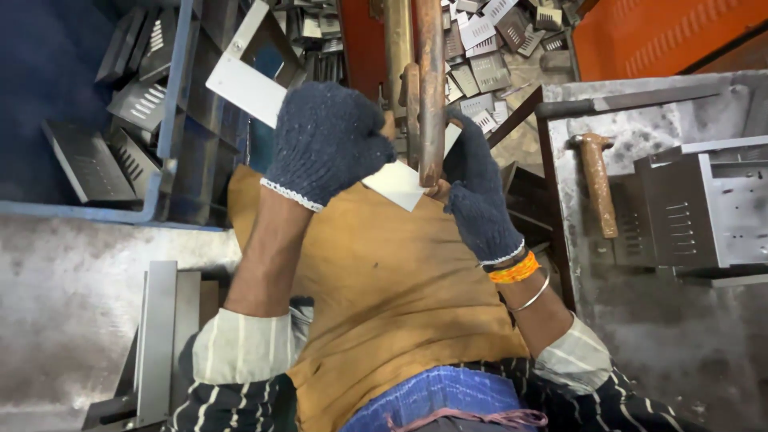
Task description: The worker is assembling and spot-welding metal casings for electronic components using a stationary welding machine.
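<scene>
Gloves of dark knit cover both hands at frame centre. The left hand [324, 144] is curled tight over a flat pale metal sheet [256, 90], clamping it. The right hand [480, 192] seems closed on the sheet's lower corner, just beside the rusty vertical rods [430, 80], though the grip is partly hidden.

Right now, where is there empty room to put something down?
Bare grey top at the lower left, below the blue bin and left of the metal strips. Another bare patch at the lower right, below the hammer and metal box. The bin and the far pile of parts are crowded.
</scene>
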